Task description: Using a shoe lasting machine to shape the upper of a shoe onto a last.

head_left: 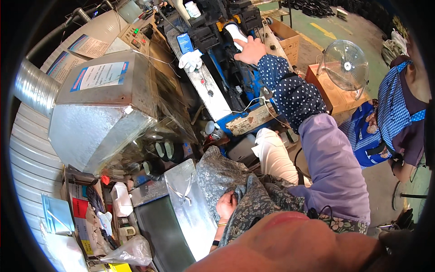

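Observation:
My right hand, in a navy polka-dot sleeve cover, reaches out to a machine with a blue frame and black clamps. Its fingers are spread, the tips at a smooth white, shoe-shaped piece set between the clamps. Low at my lap, my left hand is curled closed against my dark floral apron. Folds of the cloth partly cover its fingers, so what they hold, if anything, is hidden. Beside it, metal pliers or nippers lie on a shiny metal sheet.
A metal hood with a duct stands left. White cloth, a blue box and a white jar sit on the machine. A fan stands on a carton at right, near another person. A cluttered box is lower left.

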A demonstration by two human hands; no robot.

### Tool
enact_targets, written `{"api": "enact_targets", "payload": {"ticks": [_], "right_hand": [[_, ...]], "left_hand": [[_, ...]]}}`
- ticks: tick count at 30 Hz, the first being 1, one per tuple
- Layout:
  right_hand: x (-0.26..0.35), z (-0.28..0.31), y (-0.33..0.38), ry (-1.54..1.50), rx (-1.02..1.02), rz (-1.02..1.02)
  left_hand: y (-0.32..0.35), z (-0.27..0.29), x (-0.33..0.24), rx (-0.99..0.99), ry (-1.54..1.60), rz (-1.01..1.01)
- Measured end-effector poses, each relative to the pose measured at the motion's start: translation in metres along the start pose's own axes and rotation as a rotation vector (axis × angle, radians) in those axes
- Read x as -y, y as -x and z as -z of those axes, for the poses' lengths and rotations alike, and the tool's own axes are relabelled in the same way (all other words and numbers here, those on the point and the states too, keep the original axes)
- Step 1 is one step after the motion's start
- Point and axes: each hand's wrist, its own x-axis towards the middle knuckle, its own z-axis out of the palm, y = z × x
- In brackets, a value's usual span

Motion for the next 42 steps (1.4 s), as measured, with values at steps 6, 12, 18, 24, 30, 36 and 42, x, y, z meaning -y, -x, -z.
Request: {"api": "enact_targets", "payload": {"ticks": [6, 12, 18, 24, 30, 36, 42], "right_hand": [[0.003, -0.005, -0.042, -0.036, 0.035, -0.063], [0.023, -0.001, -0.065, -0.014, 0.006, -0.072], [0.020, 0.006, -0.066, 0.004, -0.011, -0.058], [0.014, 0.010, -0.068, 0.015, 0.013, -0.071], [0.017, 0.008, -0.064, 0.029, 0.008, -0.063], [0.011, -0.007, -0.055, 0.172, -0.045, -0.014], [0.000, -0.018, -0.058, 0.027, -0.203, 0.048]], "left_hand": [[0.000, -0.006, 0.017, 0.084, -0.067, -0.082], [0.026, -0.059, 0.091, 0.156, -0.005, 0.239], [-0.001, -0.031, 0.052, 0.260, -0.164, 0.060], [-0.021, -0.010, 0.018, 0.164, -0.003, -0.254], [-0.010, -0.021, 0.023, 0.110, -0.237, -0.192], [-0.016, -0.032, 0.022, 0.069, -0.053, -0.148], [-0.166, 0.094, -0.088, 0.252, 0.189, -0.398]]}}
